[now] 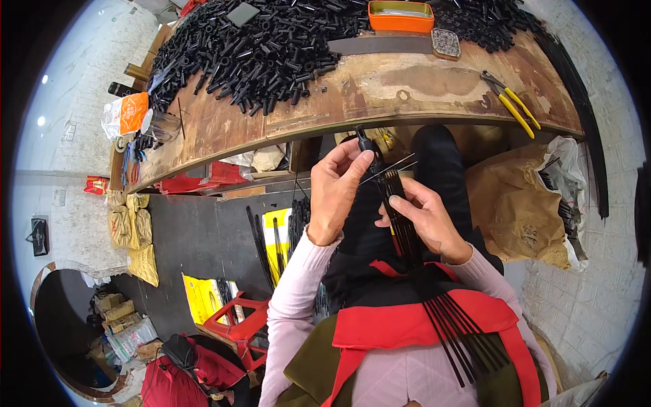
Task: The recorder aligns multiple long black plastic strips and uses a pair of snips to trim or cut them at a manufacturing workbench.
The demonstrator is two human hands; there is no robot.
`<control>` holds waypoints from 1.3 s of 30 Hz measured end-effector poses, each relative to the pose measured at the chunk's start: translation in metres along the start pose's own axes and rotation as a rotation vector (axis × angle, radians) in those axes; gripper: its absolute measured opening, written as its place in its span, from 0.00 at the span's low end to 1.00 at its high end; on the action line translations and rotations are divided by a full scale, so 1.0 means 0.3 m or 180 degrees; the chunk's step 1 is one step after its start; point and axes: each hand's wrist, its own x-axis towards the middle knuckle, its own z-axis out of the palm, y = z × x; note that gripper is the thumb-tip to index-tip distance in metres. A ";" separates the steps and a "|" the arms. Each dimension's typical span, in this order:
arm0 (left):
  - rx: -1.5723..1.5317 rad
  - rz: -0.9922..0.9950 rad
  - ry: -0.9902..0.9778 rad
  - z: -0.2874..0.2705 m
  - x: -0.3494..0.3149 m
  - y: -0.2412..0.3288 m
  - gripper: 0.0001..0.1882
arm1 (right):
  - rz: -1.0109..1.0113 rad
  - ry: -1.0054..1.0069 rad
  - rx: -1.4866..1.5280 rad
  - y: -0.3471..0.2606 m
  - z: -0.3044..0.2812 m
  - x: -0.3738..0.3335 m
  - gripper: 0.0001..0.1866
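Note:
My left hand (333, 193) pinches a small black tubular part (366, 142) between thumb and fingers, just in front of the table edge. Close by on its right, my right hand (430, 216) is closed around a bundle of thin black rods (406, 244). The rods run down across my lap and fan out over my red and olive apron (407, 320). A couple of thin rods stick out sideways between the two hands. Whether the part in my left hand touches a rod tip is hard to make out.
Black tubular parts (251, 51) are heaped on the wooden table (380, 85). Yellow-handled pliers (512, 105), an orange tin (401, 19) and a small square tin (445, 43) lie there too. A brown sack (519, 210) stands right; a red stool (247, 322) stands left.

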 end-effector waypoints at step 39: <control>-0.0925 0.0111 -0.0541 -0.055 -0.061 0.011 0.41 | 0.0140 -0.0356 0.0142 -0.008 0.004 0.020 0.16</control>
